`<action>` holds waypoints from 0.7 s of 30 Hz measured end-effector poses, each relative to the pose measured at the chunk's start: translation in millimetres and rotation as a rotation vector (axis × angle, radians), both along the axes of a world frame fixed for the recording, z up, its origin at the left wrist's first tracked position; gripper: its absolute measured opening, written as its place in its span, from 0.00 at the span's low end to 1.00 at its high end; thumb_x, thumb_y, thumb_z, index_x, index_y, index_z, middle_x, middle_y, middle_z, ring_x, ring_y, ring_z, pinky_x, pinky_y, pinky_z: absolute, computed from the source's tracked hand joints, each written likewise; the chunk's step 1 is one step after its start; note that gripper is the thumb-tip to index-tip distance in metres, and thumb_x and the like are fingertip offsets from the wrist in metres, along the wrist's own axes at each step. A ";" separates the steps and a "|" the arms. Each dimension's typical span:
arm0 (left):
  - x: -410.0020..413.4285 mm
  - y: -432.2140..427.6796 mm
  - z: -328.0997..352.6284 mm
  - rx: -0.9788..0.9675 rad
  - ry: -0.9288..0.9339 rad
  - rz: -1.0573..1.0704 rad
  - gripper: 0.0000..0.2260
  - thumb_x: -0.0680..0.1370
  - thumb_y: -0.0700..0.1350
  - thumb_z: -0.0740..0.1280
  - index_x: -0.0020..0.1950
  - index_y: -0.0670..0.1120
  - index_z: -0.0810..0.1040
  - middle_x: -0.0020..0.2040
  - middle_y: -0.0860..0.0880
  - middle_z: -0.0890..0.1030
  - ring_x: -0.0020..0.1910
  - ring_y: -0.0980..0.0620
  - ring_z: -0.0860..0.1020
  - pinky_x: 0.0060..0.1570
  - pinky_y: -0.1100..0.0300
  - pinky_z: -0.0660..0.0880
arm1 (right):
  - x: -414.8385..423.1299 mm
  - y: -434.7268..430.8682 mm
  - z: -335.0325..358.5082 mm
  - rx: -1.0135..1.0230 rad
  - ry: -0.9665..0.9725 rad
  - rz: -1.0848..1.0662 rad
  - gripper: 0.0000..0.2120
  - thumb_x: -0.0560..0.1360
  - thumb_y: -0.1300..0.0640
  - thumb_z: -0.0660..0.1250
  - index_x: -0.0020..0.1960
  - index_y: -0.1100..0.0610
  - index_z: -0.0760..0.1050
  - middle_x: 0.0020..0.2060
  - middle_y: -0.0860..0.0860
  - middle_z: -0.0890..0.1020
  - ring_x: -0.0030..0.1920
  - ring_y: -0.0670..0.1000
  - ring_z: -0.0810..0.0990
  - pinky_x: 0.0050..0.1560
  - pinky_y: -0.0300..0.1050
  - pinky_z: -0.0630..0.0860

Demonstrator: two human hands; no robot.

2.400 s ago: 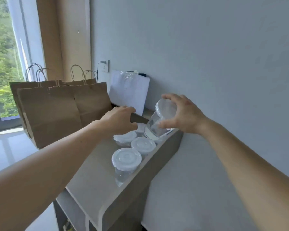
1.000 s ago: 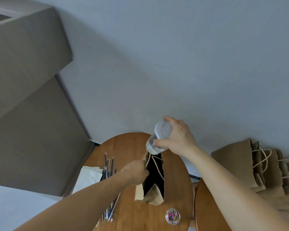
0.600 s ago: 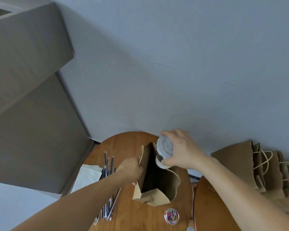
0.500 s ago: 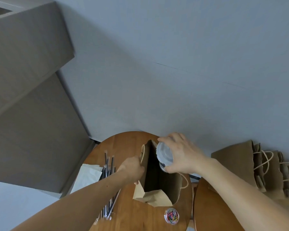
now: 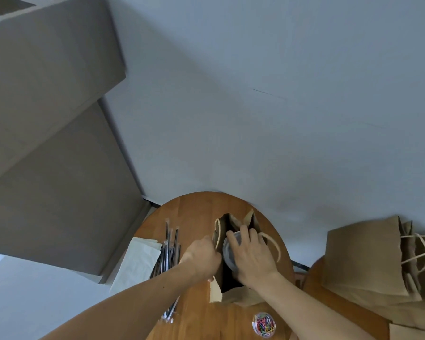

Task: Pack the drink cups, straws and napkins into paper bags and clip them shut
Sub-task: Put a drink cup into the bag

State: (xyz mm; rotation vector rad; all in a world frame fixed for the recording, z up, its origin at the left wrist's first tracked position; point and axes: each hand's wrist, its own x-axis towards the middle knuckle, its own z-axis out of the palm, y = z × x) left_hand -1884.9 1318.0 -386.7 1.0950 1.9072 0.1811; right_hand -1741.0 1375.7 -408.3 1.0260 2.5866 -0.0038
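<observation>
Your right hand (image 5: pixel 252 260) is wrapped over the lidded drink cup (image 5: pixel 228 251), fingers curled around its rim and side — cup sits in the mouth of the open paper bag (image 5: pixel 233 223), partly below the bag's top edge. Your left hand (image 5: pixel 201 257) is closed on the bag's left wall, just beside the left rope handle (image 5: pixel 216 229), holding that side open. Bag stands upright on the round wooden table (image 5: pixel 194 214); right handle (image 5: pixel 272 244) loops out past your right fingers.

Left of the bag: a bundle of wrapped dark straws (image 5: pixel 168 251) lying flat, and a stack of white napkins (image 5: pixel 139 261) touching them on the outer side. Near edge of the table — a clear round tub of coloured paper clips (image 5: pixel 263 324). To the right, on a second wooden surface, more brown paper bags (image 5: pixel 368 258) lie on their sides, well apart from the open one. Grey cabinet (image 5: pixel 47 119) upper left against the wall.
</observation>
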 end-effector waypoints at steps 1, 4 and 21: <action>-1.1 -0.7 -0.1 0.005 0.008 0.003 0.09 0.80 0.42 0.60 0.58 0.42 0.72 0.49 0.43 0.82 0.45 0.45 0.84 0.48 0.53 0.82 | 0.7 -1.5 -1.3 0.001 0.024 -0.007 0.46 0.66 0.44 0.75 0.73 0.54 0.52 0.66 0.62 0.62 0.62 0.64 0.69 0.63 0.55 0.71; -2.5 -1.1 -1.8 0.033 0.031 0.005 0.09 0.80 0.43 0.60 0.58 0.43 0.72 0.48 0.45 0.80 0.41 0.49 0.82 0.37 0.61 0.78 | 9.9 -4.4 -0.2 -0.003 0.133 -0.049 0.47 0.57 0.41 0.80 0.69 0.54 0.64 0.63 0.58 0.66 0.54 0.61 0.76 0.54 0.53 0.78; 1.3 -4.6 -2.8 0.078 0.031 -0.021 0.07 0.81 0.44 0.60 0.57 0.45 0.70 0.44 0.49 0.78 0.37 0.54 0.81 0.30 0.65 0.75 | 31.8 -1.0 -32.4 -0.145 0.054 -0.091 0.40 0.70 0.45 0.73 0.74 0.51 0.56 0.72 0.54 0.59 0.64 0.57 0.70 0.64 0.49 0.71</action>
